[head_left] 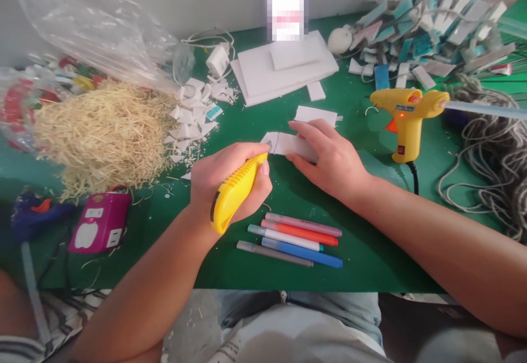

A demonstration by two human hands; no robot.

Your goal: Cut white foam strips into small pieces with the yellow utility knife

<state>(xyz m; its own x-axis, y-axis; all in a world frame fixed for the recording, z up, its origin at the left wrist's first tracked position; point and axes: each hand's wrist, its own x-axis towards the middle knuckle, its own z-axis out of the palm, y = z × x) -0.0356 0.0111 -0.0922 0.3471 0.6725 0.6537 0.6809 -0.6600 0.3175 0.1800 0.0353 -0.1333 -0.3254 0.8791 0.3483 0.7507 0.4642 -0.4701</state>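
Note:
My left hand point(230, 179) is closed around a yellow utility knife point(235, 191), its tip at the left end of a small white foam piece point(284, 143) on the green table point(362, 253). My right hand point(325, 151) lies on that foam piece, fingers pressing it down against the table. Another white foam piece point(315, 113) lies just behind the right hand. Several coloured marker pens point(294, 239) lie side by side near the table's front edge, just below my hands.
A yellow glue gun point(405, 121) stands right of my hands, grey cord point(489, 160) coiled beyond. A straw heap point(102, 132), white foam scraps point(193, 121) and a plastic bag point(99, 33) sit left; foam sheets point(284, 66) behind; a pink box point(101, 221) front left.

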